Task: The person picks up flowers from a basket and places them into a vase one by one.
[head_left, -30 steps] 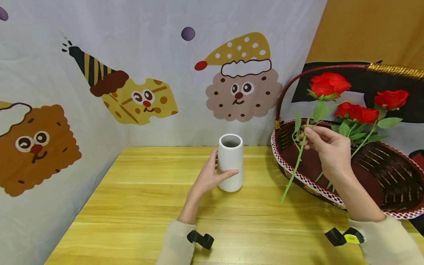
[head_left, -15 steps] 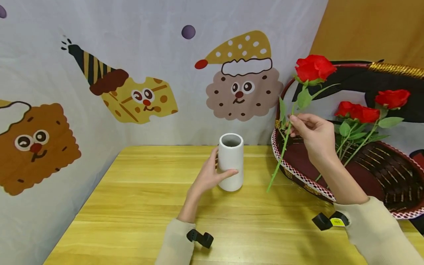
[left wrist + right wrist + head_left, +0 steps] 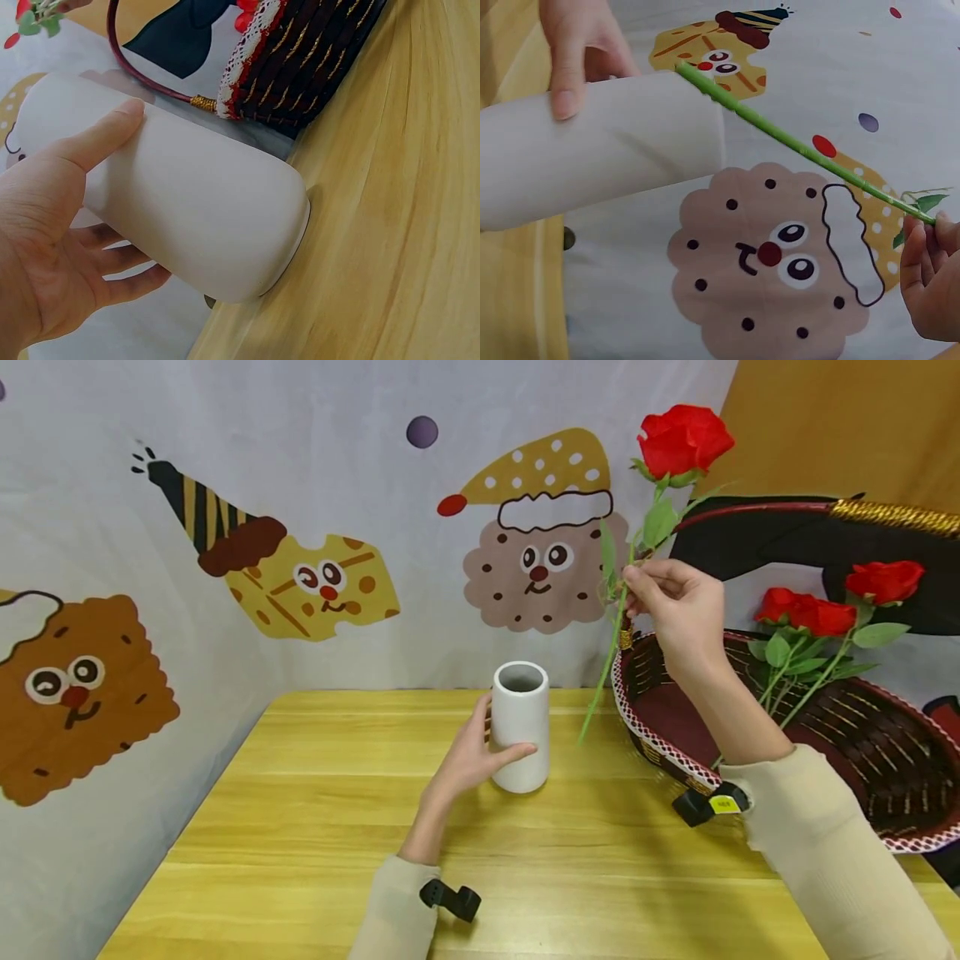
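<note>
A white cylindrical vase (image 3: 521, 727) stands upright on the wooden table, its round mouth facing up. Around its left side my left hand (image 3: 471, 758) holds it, thumb across the front and fingers behind. In the left wrist view the thumb (image 3: 109, 139) lies on the vase wall. Up and to the right, my right hand (image 3: 684, 610) pinches the green stem of a red rose (image 3: 686, 442) between thumb and fingertips. The bloom points up and the bare stem (image 3: 780, 133) slants down toward the vase, its lower end in the air right of it.
A dark woven basket (image 3: 911, 752) with white lace trim and a tall handle stands at the right. Several red roses (image 3: 813, 613) lean in it. Behind the table hangs a cartoon-printed cloth (image 3: 337, 460).
My right hand has moved left and up with the rose, away from over the basket. The left hand and the vase have stayed in place.
</note>
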The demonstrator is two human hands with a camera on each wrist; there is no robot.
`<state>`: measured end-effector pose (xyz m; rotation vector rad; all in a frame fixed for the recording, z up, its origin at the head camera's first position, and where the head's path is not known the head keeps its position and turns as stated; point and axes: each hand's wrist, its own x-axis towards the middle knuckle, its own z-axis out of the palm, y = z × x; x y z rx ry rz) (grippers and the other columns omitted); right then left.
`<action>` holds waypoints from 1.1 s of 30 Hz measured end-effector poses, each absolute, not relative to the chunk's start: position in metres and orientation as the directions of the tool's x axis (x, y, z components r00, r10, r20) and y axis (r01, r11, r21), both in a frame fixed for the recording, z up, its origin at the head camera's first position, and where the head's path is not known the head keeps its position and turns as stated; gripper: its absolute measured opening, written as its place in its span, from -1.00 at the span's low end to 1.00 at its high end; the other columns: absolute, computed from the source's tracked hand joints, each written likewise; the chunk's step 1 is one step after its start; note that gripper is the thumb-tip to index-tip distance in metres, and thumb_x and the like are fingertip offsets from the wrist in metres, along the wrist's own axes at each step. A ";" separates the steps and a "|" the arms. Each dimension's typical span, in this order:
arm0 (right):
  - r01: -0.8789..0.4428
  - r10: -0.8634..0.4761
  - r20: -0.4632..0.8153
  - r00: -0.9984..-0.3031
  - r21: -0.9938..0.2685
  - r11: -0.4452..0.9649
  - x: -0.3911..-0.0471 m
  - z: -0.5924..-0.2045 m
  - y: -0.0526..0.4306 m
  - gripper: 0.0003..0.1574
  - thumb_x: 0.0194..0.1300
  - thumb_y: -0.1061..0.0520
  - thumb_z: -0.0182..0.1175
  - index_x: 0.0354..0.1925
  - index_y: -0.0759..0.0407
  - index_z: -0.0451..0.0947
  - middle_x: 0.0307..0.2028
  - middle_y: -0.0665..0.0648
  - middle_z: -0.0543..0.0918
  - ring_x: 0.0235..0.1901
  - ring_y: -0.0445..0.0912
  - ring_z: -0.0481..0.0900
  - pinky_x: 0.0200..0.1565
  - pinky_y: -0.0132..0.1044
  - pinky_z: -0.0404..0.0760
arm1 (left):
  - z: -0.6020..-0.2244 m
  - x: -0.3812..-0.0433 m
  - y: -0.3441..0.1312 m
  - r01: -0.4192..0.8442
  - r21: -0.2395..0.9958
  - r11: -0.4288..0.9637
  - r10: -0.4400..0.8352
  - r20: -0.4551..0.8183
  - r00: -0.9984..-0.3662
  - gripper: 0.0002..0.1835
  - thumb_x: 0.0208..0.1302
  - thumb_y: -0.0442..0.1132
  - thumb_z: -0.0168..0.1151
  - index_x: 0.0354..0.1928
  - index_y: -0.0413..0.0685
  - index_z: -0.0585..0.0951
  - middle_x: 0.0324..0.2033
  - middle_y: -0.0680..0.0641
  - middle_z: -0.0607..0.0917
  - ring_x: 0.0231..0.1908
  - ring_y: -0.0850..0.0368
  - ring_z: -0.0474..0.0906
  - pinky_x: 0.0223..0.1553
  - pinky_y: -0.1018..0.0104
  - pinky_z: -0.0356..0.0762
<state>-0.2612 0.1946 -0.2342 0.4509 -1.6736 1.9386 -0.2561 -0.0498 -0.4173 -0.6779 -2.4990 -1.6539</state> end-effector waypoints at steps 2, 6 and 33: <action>-0.604 0.179 0.585 -0.791 -0.792 -0.083 -0.265 -0.227 0.191 -0.73 0.07 0.24 0.31 -0.31 0.46 0.57 -0.48 0.18 0.64 -0.64 -0.06 0.48 -0.49 -0.39 0.54 | -0.417 -0.256 -0.050 0.401 0.857 0.322 0.323 0.299 -0.898 -0.07 -0.12 0.20 0.39 0.29 0.49 0.07 0.11 0.14 0.39 0.08 0.08 0.36 0.02 0.06 0.38; -0.624 0.177 0.602 -0.778 -0.774 -0.107 -0.271 -0.214 0.184 -0.73 0.07 0.24 0.31 -0.31 0.46 0.57 -0.50 0.21 0.62 -0.63 -0.05 0.48 -0.49 -0.38 0.54 | -0.418 -0.256 -0.050 0.405 0.856 0.322 0.324 0.302 -0.897 -0.07 -0.13 0.19 0.40 0.28 0.48 0.07 0.10 0.13 0.40 0.09 0.07 0.36 0.02 0.06 0.38; -0.628 0.080 0.639 -0.765 -0.767 0.132 -0.272 -0.193 0.124 -0.74 0.14 0.21 0.27 -0.25 0.41 0.58 -0.44 0.26 0.63 -0.50 0.06 0.53 -0.40 -0.33 0.57 | -0.418 -0.257 -0.051 0.399 0.850 0.344 0.327 0.290 -0.899 -0.06 -0.12 0.21 0.38 0.30 0.46 0.06 0.14 0.10 0.38 0.10 0.08 0.35 0.03 0.08 0.38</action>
